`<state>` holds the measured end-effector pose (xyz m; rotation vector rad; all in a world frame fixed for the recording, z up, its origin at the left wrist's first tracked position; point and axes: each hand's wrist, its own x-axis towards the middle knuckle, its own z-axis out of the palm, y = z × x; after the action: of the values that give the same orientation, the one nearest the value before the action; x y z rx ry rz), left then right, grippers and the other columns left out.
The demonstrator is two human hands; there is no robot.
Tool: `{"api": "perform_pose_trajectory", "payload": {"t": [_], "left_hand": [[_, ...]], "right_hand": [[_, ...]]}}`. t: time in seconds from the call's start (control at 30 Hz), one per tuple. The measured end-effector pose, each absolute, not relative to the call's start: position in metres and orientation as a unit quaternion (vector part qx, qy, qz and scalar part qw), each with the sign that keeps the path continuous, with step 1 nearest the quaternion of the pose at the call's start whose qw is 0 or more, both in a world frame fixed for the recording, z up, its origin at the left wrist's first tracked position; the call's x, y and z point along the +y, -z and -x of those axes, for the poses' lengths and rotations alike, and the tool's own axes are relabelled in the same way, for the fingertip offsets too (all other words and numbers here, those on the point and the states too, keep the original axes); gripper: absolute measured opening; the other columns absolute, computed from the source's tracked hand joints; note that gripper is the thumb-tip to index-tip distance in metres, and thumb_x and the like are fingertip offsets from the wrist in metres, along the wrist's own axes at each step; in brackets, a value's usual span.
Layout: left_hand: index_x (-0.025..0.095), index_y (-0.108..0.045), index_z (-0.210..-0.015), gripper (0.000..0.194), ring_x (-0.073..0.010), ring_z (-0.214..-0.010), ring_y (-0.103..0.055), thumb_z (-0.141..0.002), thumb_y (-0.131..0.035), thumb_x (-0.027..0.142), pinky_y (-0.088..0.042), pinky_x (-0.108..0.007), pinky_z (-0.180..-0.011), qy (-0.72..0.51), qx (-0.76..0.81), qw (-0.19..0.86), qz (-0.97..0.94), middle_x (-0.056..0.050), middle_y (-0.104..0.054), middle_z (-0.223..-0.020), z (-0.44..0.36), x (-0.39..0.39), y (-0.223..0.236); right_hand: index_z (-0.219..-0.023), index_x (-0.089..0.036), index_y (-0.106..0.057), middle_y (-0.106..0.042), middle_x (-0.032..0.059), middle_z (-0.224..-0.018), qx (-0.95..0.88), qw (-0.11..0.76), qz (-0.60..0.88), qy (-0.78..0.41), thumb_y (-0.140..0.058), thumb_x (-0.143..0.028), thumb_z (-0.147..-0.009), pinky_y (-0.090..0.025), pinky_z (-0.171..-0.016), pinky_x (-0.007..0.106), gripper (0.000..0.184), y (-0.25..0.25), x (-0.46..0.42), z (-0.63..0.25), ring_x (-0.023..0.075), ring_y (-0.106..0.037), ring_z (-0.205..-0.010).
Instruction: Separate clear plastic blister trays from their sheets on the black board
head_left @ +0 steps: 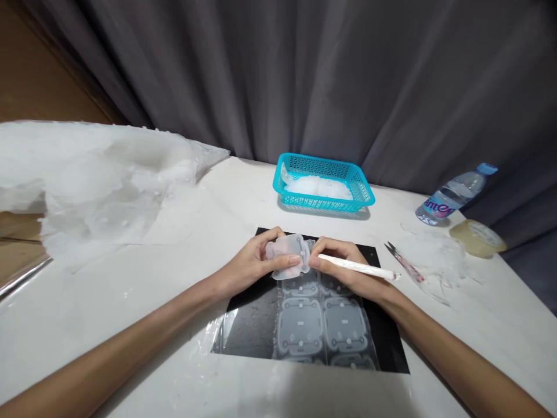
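Note:
My left hand [265, 255] grips a small translucent plastic piece [287, 244] with rounded corners and notched edges, the thumb lying across its front. My right hand [343, 261] is closed around a slim white pen-like tool [359, 266], whose back end points right; its working tip is hidden by the fingers. The right fingertips meet the right edge of the plastic piece. Below both hands, a clear sheet of similar plastic pieces [300, 327] lies on a black mat [387, 337], its upper part covered by my hands.
A blue basket [324, 203] with white translucent pieces stands at the back. Right of the mat are small scissors [404, 262], clear plastic scraps [439, 255], a tape roll [477, 237] and a water bottle [452, 194]. A large clear bag [108, 180] fills the left back.

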<state>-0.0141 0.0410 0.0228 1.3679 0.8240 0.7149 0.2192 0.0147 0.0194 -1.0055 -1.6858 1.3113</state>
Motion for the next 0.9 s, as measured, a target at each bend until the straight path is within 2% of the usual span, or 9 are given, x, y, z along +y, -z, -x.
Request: {"api": "perform_pose_trajectory", "payload": {"t": [0.17,0.3,0.4,0.47,0.53,0.6,0.73,0.9], "left_hand": [[0.018,-0.056,-0.093,0.028,-0.0175,-0.073,-0.073,-0.09,-0.078,0.036,-0.057,-0.029,-0.067,-0.275,0.325,0.692,-0.583,-0.005,-0.076,-0.084,0.013,0.039,-0.024],[0.018,-0.057,-0.095,0.028,-0.0157,-0.07,-0.073,-0.09,-0.079,0.035,-0.06,-0.029,-0.069,-0.284,0.322,0.694,-0.578,-0.001,-0.074,-0.081,0.012,0.04,-0.024],[0.019,-0.058,-0.094,0.029,-0.0126,-0.064,-0.069,-0.088,-0.082,0.035,-0.056,-0.024,-0.063,-0.272,0.33,0.693,-0.58,0.002,-0.072,-0.075,0.014,0.038,-0.027],[0.019,-0.058,-0.091,0.029,-0.0116,-0.06,-0.066,-0.086,-0.083,0.033,-0.052,-0.022,-0.057,-0.19,0.312,0.725,-0.584,0.002,-0.071,-0.072,0.017,0.034,-0.032],[0.02,-0.057,-0.089,0.031,-0.0124,-0.056,-0.066,-0.083,-0.085,0.031,-0.051,-0.022,-0.053,-0.052,0.27,0.777,-0.566,0.002,-0.072,-0.071,0.02,0.028,-0.036],[0.02,-0.056,-0.089,0.032,-0.0137,-0.056,-0.067,-0.081,-0.086,0.031,-0.052,-0.023,-0.052,0.039,0.239,0.806,-0.54,0.002,-0.071,-0.071,0.022,0.024,-0.039],[0.02,-0.059,-0.091,0.031,-0.0153,-0.065,-0.069,-0.081,-0.085,0.032,-0.055,-0.025,-0.06,-0.044,0.269,0.78,-0.564,0.001,-0.07,-0.076,0.024,0.028,-0.041],[0.017,-0.066,-0.092,0.025,-0.0139,-0.07,-0.062,-0.086,-0.081,0.036,-0.044,-0.022,-0.059,-0.126,0.294,0.676,-0.664,-0.001,-0.066,-0.081,0.029,0.04,-0.043]], "right_hand": [[-0.086,-0.019,-0.072,-0.067,0.0017,-0.086,-0.675,0.367,0.387,-0.51,-0.076,-0.048,-0.09,-0.046,-0.069,0.028,0.03,-0.019,0.016,-0.224,0.0164,-0.059,-0.077],[-0.089,-0.02,-0.07,-0.065,0.0008,-0.088,-0.722,0.35,0.385,-0.456,-0.07,-0.033,-0.095,-0.046,-0.072,0.027,0.014,-0.026,0.01,-0.223,0.0152,-0.059,-0.078],[-0.085,-0.02,-0.065,-0.061,-0.0007,-0.085,-0.761,0.353,0.402,-0.368,-0.066,-0.021,-0.093,-0.043,-0.07,0.027,0.008,-0.026,0.011,-0.223,0.0146,-0.057,-0.075],[-0.079,-0.021,-0.06,-0.059,-0.0011,-0.082,-0.751,0.399,0.463,-0.251,-0.064,-0.015,-0.089,-0.042,-0.071,0.028,0.012,-0.02,0.018,-0.227,0.0155,-0.055,-0.074],[-0.076,-0.022,-0.056,-0.057,-0.001,-0.08,-0.698,0.448,0.541,-0.134,-0.063,-0.014,-0.088,-0.041,-0.073,0.03,0.016,-0.01,0.026,-0.234,0.0171,-0.054,-0.074],[-0.075,-0.022,-0.055,-0.057,-0.0002,-0.079,-0.666,0.458,0.581,-0.093,-0.061,-0.018,-0.091,-0.042,-0.074,0.032,0.017,0.0,0.034,-0.243,0.0191,-0.055,-0.075],[-0.083,-0.021,-0.061,-0.063,0.0024,-0.084,-0.679,0.448,0.573,-0.103,-0.062,-0.029,-0.096,-0.045,-0.074,0.033,0.015,0.01,0.037,-0.247,0.021,-0.06,-0.08],[-0.083,-0.022,-0.06,-0.06,0.0012,-0.082,-0.654,0.499,0.557,-0.118,-0.06,-0.035,-0.1,-0.044,-0.073,0.033,0.022,-0.001,0.024,-0.233,0.0196,-0.057,-0.077]]}}
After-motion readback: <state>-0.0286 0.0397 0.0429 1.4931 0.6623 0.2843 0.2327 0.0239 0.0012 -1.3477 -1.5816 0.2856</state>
